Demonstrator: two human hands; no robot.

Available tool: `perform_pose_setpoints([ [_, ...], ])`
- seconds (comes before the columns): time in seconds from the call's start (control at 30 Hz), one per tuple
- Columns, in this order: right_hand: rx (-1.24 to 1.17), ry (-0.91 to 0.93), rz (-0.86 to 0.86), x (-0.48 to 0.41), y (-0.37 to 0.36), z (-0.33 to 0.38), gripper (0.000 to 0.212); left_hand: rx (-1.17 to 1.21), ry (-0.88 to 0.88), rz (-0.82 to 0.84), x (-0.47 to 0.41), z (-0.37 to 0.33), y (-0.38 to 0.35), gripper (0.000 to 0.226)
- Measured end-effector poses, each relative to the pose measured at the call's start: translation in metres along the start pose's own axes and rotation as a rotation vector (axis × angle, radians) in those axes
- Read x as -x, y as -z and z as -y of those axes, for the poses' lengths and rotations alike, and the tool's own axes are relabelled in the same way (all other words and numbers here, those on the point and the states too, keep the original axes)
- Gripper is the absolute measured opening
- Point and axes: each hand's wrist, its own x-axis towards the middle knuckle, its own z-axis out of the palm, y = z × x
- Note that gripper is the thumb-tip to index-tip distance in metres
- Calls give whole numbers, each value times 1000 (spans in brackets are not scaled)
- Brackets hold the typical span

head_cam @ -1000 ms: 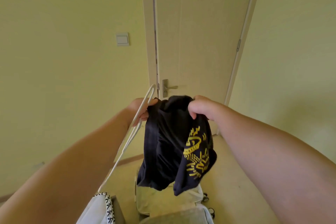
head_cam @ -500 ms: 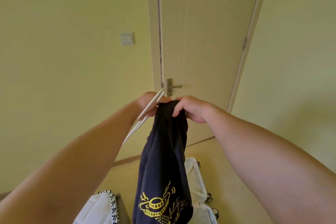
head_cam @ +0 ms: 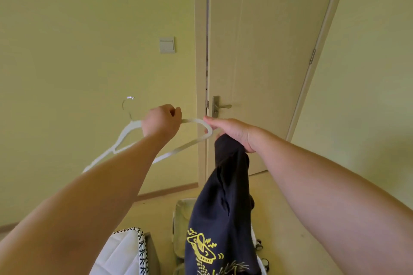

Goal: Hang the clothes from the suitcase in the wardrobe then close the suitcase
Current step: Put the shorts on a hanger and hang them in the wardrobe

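Left grip (head_cam: 162,121) clenched round white hanger (head_cam: 194,121); bar slants low-left to high-right. Right grip (head_cam: 232,134) bunches dark shirt (head_cam: 223,207) at hanger's right tip; shirt hangs straight down over suitcase (head_cam: 180,219).

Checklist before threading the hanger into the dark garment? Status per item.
1. Left hand grips hanger: ok.
2. Right hand holds dark garment: ok.
3. Hanger inside garment: not ok, its end lies outside, by the right hand.
4. Garment opening spread: not ok, bunched in the grip.
5. Hook free of cloth: ok.
6. Wardrobe rail clear: cannot tell, out of view.
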Motion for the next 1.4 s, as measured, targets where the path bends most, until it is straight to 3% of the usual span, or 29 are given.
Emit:
perform_pose_setpoints([
  [0.03,65,17,-24,-2,-2,-1,65,-37,-74,-36,2,-3,1,40],
  [0.13,224,88,-17,-4,-11,-3,54,-94,-261,-91,7,-20,-1,42],
  [0.23,269,95,-45,-5,-18,-8,55,-109,-349,-78,9,-34,-5,43],
  [0.37,255,70,-131,-3,-13,-14,61,-1,-399,-20,7,-35,-9,42],
  [0.47,234,69,-191,-2,-5,-22,60,131,-470,-24,10,-34,-20,29],
  [0.67,155,79,-345,0,0,-31,59,158,-591,-269,29,-34,-36,16],
  [0.73,127,97,-401,0,-2,-30,59,218,-626,-279,43,-37,-41,19],
  [0.8,67,115,-467,-1,-2,-27,59,333,-574,-109,59,-37,-47,21],
  [0.97,-106,166,-578,5,8,-16,57,543,-171,554,87,-40,-68,17],
  [1.03,-140,180,-585,7,11,-11,58,439,-76,803,96,-42,-72,15],
  [1.1,-145,189,-580,8,14,-8,60,242,-113,993,104,-38,-80,29],
  [1.17,-142,200,-580,10,17,-6,60,162,-114,1063,110,-30,-91,47],
  [1.27,-127,220,-573,12,22,-5,58,96,-61,1088,115,-19,-96,32],
  [1.33,-116,226,-574,13,26,-6,59,-79,-92,1133,117,-8,-99,22],
  [1.4,-112,226,-585,15,31,-9,60,-215,-118,1145,118,0,-101,28],
])
